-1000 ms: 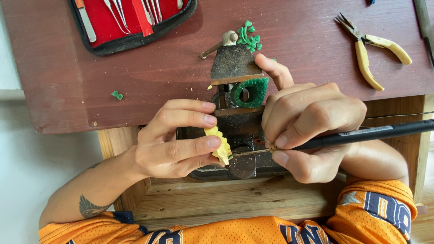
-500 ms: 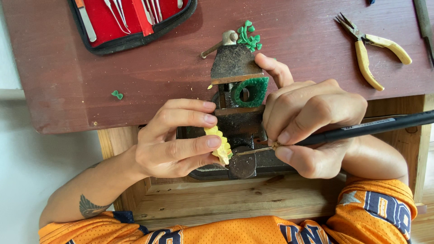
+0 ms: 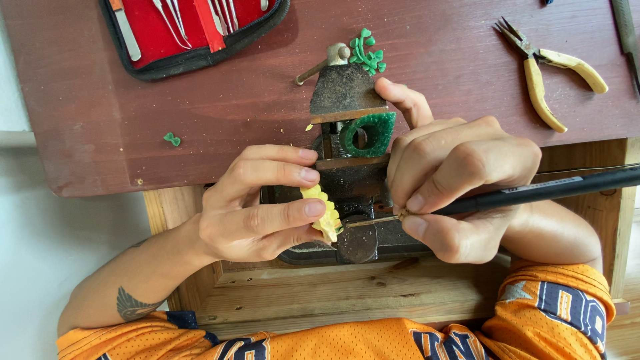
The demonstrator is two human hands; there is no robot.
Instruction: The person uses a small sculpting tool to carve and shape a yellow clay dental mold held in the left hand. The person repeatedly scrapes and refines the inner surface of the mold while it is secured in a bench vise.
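My left hand pinches a small yellow carved piece between thumb and fingers, held against a dark metal bench vise. My right hand grips a black-handled tool like a pen; its thin metal tip touches the yellow piece. A green ring-shaped piece lies on the vise just beyond my right fingers, under a dark wooden bench pin.
A dark red wooden bench top carries an open red case of metal tools, yellow-handled pliers, a cluster of green pieces and one small green bit. A lighter wooden frame sits below the vise.
My right hand has tilted the black tool slightly, and its tip has shifted a little against the yellow piece. My left hand has stayed in place.
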